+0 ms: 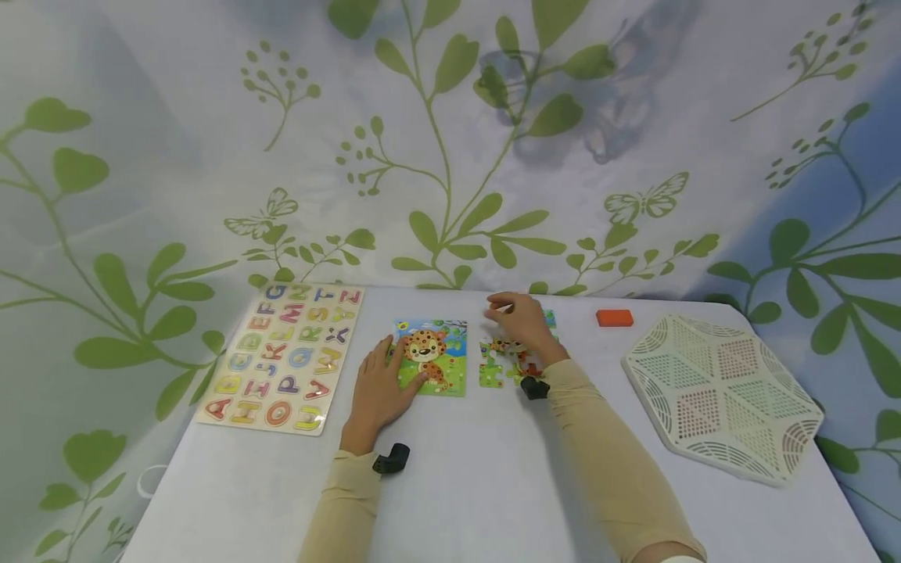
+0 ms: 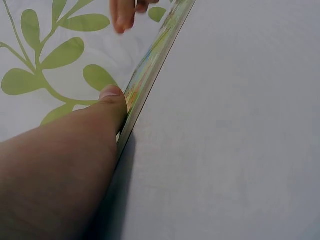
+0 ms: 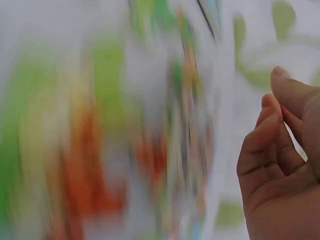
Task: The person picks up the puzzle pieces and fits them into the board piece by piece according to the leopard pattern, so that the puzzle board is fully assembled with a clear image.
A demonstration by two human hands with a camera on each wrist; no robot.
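Note:
The left hand (image 1: pixel 380 391) lies flat with spread fingers over the left side of a leopard picture board (image 1: pixel 446 367). In the left wrist view its thumb (image 2: pixel 111 100) touches the edge of the board (image 2: pixel 150 65). Just right of the board are loose and joined puzzle pieces (image 1: pixel 490 374), partly covered by the right hand (image 1: pixel 522 320). That hand hovers over their upper part, fingers loosely bent, with nothing visible between them. The right wrist view shows thumb and fingers apart (image 3: pixel 280 165) beside blurred, colourful pieces (image 3: pixel 90 165).
An alphabet board (image 1: pixel 278 360) lies at the left. An orange block (image 1: pixel 615 318) sits at the back right, and a pale patterned board (image 1: pixel 725 399) lies at the far right. Leaf-printed cloth (image 1: pixel 450 156) rises behind the table (image 1: pixel 450 493).

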